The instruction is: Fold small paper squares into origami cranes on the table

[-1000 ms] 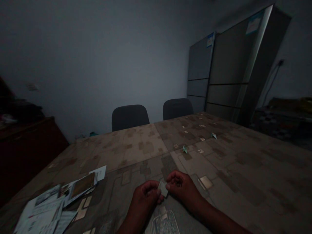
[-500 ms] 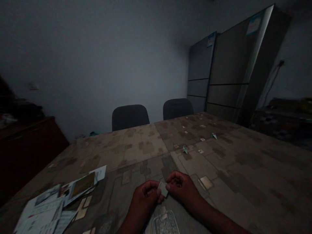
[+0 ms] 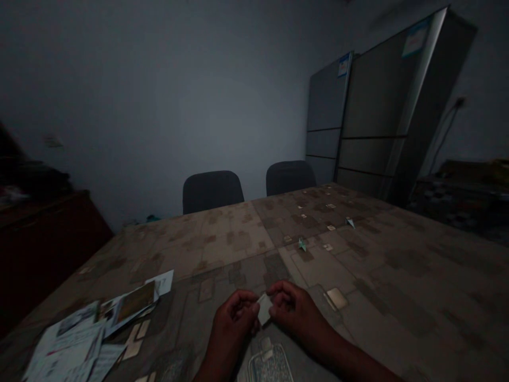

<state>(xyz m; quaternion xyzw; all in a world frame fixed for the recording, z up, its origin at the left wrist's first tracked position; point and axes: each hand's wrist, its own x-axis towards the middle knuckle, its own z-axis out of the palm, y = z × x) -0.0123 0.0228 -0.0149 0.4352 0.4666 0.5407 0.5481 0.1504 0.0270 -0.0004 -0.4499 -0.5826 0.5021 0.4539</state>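
Head view: you pinch a small pale folded paper square [image 3: 264, 309] between your left hand [image 3: 233, 331] and right hand [image 3: 294, 310], just above the patterned tabletop [image 3: 377, 276], beside a clear plastic tray [image 3: 269, 365] near its edge; loose printed papers [image 3: 67, 345] lie leftward.

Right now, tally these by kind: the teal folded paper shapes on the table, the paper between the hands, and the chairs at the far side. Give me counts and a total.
Teal folded paper shapes: 2
Paper piece between left hand and right hand: 1
Black chairs: 2
Total: 5
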